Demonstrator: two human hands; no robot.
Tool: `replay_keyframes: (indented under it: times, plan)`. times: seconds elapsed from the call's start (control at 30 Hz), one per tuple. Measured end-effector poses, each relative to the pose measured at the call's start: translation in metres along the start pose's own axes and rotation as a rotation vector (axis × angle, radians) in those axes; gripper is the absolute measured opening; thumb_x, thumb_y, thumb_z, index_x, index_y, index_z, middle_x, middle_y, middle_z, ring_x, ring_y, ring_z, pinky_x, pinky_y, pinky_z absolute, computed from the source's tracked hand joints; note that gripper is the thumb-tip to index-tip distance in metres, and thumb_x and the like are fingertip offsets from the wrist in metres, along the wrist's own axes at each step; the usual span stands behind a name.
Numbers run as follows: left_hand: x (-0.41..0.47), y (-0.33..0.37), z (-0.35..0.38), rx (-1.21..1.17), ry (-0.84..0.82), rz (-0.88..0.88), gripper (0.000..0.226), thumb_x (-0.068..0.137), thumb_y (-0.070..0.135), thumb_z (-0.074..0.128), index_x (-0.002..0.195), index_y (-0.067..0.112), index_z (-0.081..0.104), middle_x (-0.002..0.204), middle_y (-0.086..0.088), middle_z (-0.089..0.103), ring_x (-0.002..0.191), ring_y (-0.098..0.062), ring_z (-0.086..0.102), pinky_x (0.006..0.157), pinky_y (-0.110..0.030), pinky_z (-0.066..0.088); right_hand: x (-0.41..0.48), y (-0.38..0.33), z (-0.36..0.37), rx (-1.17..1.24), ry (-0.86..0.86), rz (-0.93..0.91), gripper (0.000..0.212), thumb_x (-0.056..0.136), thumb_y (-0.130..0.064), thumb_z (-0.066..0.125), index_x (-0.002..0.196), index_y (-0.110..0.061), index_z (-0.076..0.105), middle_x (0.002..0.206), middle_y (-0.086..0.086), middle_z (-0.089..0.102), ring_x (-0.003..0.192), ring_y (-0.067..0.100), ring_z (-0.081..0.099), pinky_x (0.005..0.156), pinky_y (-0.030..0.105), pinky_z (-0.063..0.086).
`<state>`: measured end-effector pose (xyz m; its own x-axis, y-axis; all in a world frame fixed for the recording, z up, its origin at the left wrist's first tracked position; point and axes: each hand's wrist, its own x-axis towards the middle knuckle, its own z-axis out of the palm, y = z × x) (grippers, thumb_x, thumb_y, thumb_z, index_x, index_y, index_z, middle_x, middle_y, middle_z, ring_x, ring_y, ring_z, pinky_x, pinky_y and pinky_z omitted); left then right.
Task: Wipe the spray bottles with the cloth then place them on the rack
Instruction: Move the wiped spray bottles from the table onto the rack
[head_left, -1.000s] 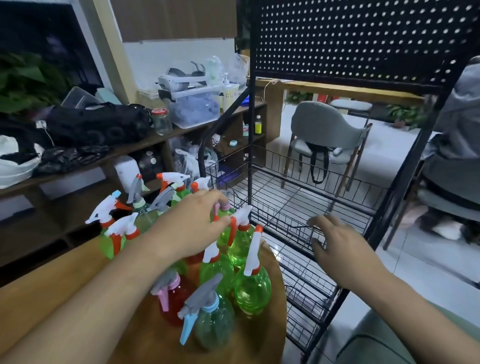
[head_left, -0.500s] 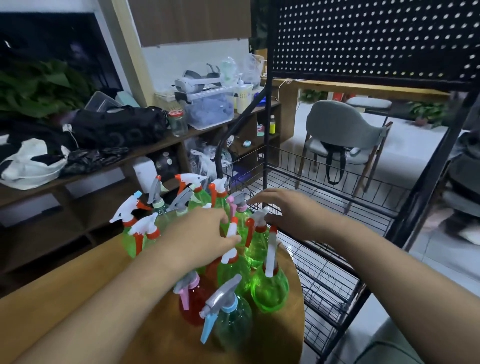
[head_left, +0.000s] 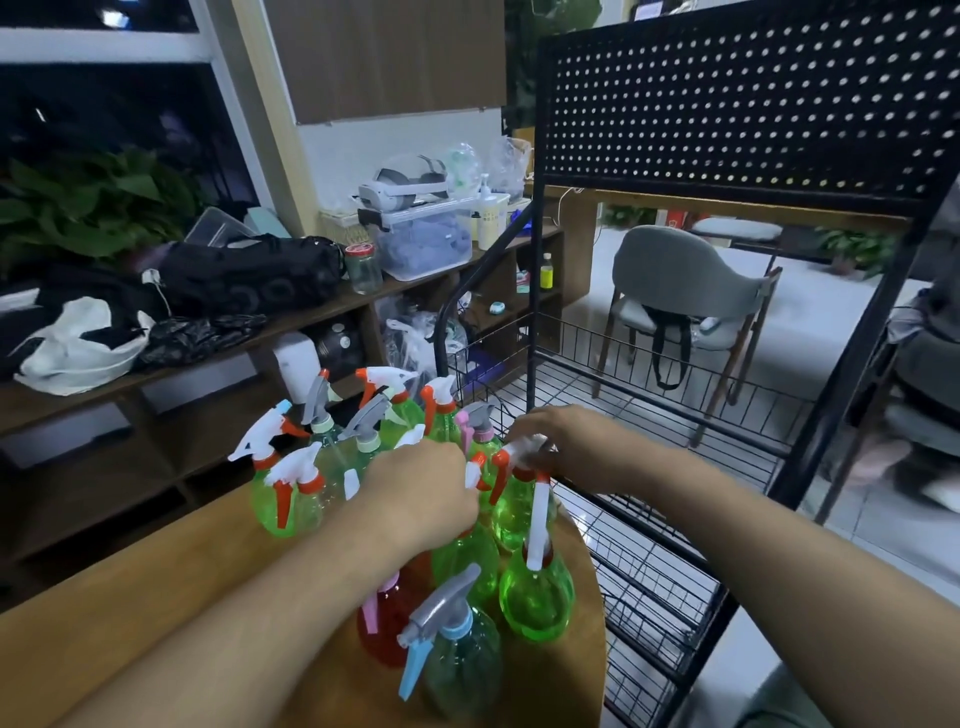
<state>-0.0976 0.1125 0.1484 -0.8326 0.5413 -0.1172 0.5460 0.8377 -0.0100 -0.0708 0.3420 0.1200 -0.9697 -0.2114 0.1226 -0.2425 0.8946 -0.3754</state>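
Fingers (head_left: 525, 427) of the right hand (head_left: 566, 444) are curled down over the white sprayer head of a green translucent plastic spray bottle (head_left: 511, 517), gripping it from above. Blur smears the head, so the exact hold is hard to read, but the orange trigger hangs just below the fingertips. That bottle stands upright at the rack-side edge of a round brown wooden table (head_left: 104, 623), just beside the black metal wire rack (head_left: 670, 415).

The left hand (head_left: 421, 501) reaches into the middle of the cluster of plastic spray bottles (head_left: 402, 415), knuckles up and fingers bent downward. Its back hides the fingertips, so I cannot tell whether it has hold of anything, though a white sprayer piece shows right against the knuckles.

The bottles stand upright and packed close. Nearest the camera is a clear bluish bottle with a grey head and light blue trigger (head_left: 460, 665). A red bottle with a pink trigger (head_left: 382, 629) sits just beside it on one side, and a bright green round bottle with a long white trigger (head_left: 537, 603) on the other. At the far left of the group stands a green bottle with a white head and orange trigger (head_left: 285, 501).

The rack's wire shelves step down in tiers beside the table, under a black perforated metal panel (head_left: 753, 104). Beyond the rack, a grey upholstered chair (head_left: 670, 280) stands on pale floor.
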Motion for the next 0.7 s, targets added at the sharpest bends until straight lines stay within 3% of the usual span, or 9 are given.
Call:
replay_keyframes:
  times: [0.1, 0.2, 0.3, 0.37, 0.47, 0.53, 0.63, 0.7]
  plan:
    - [-0.003, 0.004, -0.012, 0.001, -0.007, 0.019, 0.029, 0.106, 0.039, 0.046, 0.09, 0.018, 0.059, 0.09, -0.002, 0.062, 0.088, -0.026, 0.064, 0.075, -0.036, 0.048, -0.004, 0.005, -0.008, 0.022, 0.001, 0.037, 0.016, 0.103, -0.019, 0.069, 0.119, -0.022, 0.072, 0.117, -0.005, 0.073, 0.105, 0.013, 0.065, 0.091, 0.036, 0.055]
    - [-0.008, 0.01, -0.042, -0.012, 0.081, 0.069, 0.026, 0.11, 0.038, 0.042, 0.108, 0.018, 0.058, 0.111, -0.006, 0.065, 0.101, -0.03, 0.062, 0.08, -0.038, 0.046, -0.007, 0.009, -0.025, 0.037, 0.089, 0.05, 0.017, 0.103, -0.022, 0.07, 0.118, -0.029, 0.07, 0.116, -0.01, 0.073, 0.104, 0.011, 0.066, 0.092, 0.039, 0.057]
    - [-0.008, 0.016, -0.082, -0.045, 0.142, 0.056, 0.028, 0.11, 0.04, 0.037, 0.092, 0.022, 0.049, 0.109, -0.008, 0.061, 0.099, -0.032, 0.054, 0.085, -0.042, 0.048, -0.009, 0.007, -0.055, 0.09, 0.166, 0.04, 0.015, 0.104, -0.022, 0.069, 0.119, -0.023, 0.072, 0.109, -0.011, 0.072, 0.094, -0.007, 0.063, 0.08, 0.013, 0.05]
    - [-0.003, 0.02, -0.104, -0.07, 0.202, 0.048, 0.037, 0.11, 0.042, 0.035, 0.08, 0.022, 0.044, 0.103, -0.008, 0.062, 0.096, -0.034, 0.056, 0.083, -0.043, 0.048, -0.008, 0.005, -0.081, 0.129, 0.22, 0.059, 0.011, 0.104, -0.021, 0.068, 0.115, -0.022, 0.073, 0.102, -0.011, 0.07, 0.087, -0.016, 0.059, 0.071, 0.008, 0.043]
    - [0.012, 0.028, -0.13, -0.034, 0.265, 0.095, 0.036, 0.111, 0.034, 0.039, 0.079, 0.019, 0.046, 0.094, -0.009, 0.063, 0.09, -0.033, 0.059, 0.077, -0.041, 0.048, -0.004, 0.003, -0.119, 0.184, 0.315, 0.12, 0.006, 0.104, -0.023, 0.067, 0.106, -0.024, 0.073, 0.092, -0.008, 0.072, 0.078, 0.003, 0.066, 0.066, 0.025, 0.051]
    - [0.027, 0.032, -0.146, -0.041, 0.309, 0.115, 0.037, 0.111, 0.037, 0.039, 0.079, 0.018, 0.045, 0.09, -0.007, 0.06, 0.087, -0.032, 0.057, 0.073, -0.039, 0.042, 0.0, 0.005, -0.142, 0.219, 0.373, 0.168, 0.006, 0.104, -0.021, 0.067, 0.104, -0.022, 0.072, 0.09, -0.005, 0.072, 0.079, 0.017, 0.069, 0.059, 0.025, 0.05]
    - [0.055, 0.032, -0.152, -0.097, 0.375, 0.116, 0.041, 0.112, 0.043, 0.036, 0.082, 0.018, 0.05, 0.087, -0.007, 0.059, 0.081, -0.03, 0.056, 0.069, -0.038, 0.037, 0.017, 0.016, -0.165, 0.162, 0.433, 0.209, 0.006, 0.104, -0.022, 0.067, 0.104, -0.02, 0.073, 0.099, 0.002, 0.074, 0.094, 0.025, 0.072, 0.077, 0.035, 0.054]
    - [0.073, 0.031, -0.149, -0.132, 0.422, 0.109, 0.044, 0.112, 0.045, 0.033, 0.082, 0.018, 0.05, 0.084, -0.008, 0.058, 0.078, -0.03, 0.055, 0.067, -0.039, 0.036, 0.031, 0.027, -0.167, 0.136, 0.462, 0.252, 0.01, 0.103, -0.022, 0.066, 0.104, -0.015, 0.073, 0.102, 0.006, 0.075, 0.096, 0.029, 0.071, 0.081, 0.04, 0.055]
